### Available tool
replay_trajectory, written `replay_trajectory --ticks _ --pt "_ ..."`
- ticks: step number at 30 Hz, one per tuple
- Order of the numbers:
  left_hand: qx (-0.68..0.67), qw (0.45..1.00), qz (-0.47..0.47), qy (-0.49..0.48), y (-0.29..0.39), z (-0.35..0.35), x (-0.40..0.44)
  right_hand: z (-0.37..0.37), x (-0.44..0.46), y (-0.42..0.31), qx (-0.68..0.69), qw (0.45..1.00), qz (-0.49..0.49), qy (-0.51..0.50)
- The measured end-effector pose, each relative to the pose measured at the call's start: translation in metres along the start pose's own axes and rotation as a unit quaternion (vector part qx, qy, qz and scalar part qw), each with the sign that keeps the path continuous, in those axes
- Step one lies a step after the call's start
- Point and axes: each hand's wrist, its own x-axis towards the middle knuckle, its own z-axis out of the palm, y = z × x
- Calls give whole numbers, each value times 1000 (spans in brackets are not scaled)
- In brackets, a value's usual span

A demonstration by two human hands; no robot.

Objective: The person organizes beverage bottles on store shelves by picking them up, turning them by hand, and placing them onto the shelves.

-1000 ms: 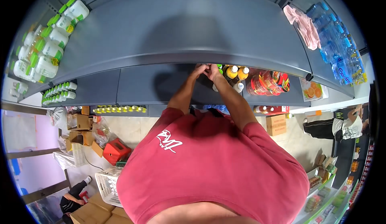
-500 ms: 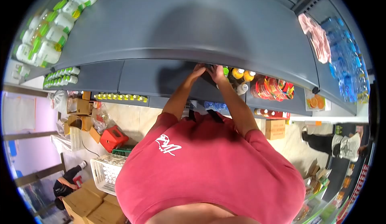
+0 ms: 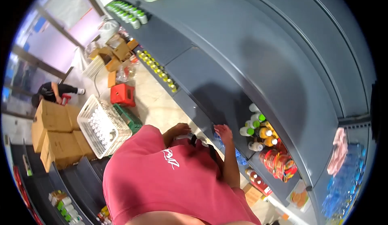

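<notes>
My right hand (image 3: 224, 133) is raised in front of the grey shelf's edge, fingers spread and nothing in them. My left hand (image 3: 180, 128) is low by my waist, over the floor side, with its fingers loosely extended and no object visible in it. Deeper on the shelf, right of my right hand, stand white bottles with green caps (image 3: 251, 124). Beside them are orange bottles with pale caps (image 3: 265, 133) and a white bottle (image 3: 255, 146). Red tubs (image 3: 278, 164) stand further right.
A white crate (image 3: 85, 124) of bottles stands on the left near a red stool (image 3: 123, 95), a green crate (image 3: 127, 118) and cardboard boxes (image 3: 60, 122). Yellow-capped bottles (image 3: 157, 69) line a lower shelf. A pink cloth (image 3: 336, 151) hangs right. A person (image 3: 54, 92) is far left.
Both hands have come back from under the upper shelf and moved apart, the left down toward my waist. My view has turned left; several green-capped bottles now show where the right hand was.
</notes>
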Motion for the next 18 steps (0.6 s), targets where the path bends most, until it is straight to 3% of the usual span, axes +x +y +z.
replay_trajectory --ticks 1,3,5,7,8,9,10,12,14,16,18 --pt "-188 979 -71 48 -21 22 -27 11 -5 -3 -10 1000 25 -12" --pt "-176 940 -284 -72 -27 29 -61 8 -1 1 -61 993 99 -17" --pt "-293 871 -387 -78 -10 24 -97 -16 18 24 -149 969 195 -6" --pt "-249 847 -465 -70 26 3 -103 -19 15 52 -278 923 256 -68" --pt "-229 831 -503 -66 48 -11 -106 1 3 67 -356 889 287 -24" --pt "-260 842 -473 -20 56 -15 -114 -49 11 106 -339 893 294 -33" --pt "-291 850 -438 23 60 -15 -123 -31 0 120 -381 897 220 -37" --pt "-418 792 -418 149 71 -5 -145 -9 2 125 -356 905 230 24" --pt "-488 741 -423 186 111 -17 -182 -24 22 136 -260 922 277 79" --pt "-525 706 -441 177 114 2 -228 12 29 143 -363 875 306 95" --pt "-418 713 -546 140 121 14 -281 27 54 156 -525 786 320 65"
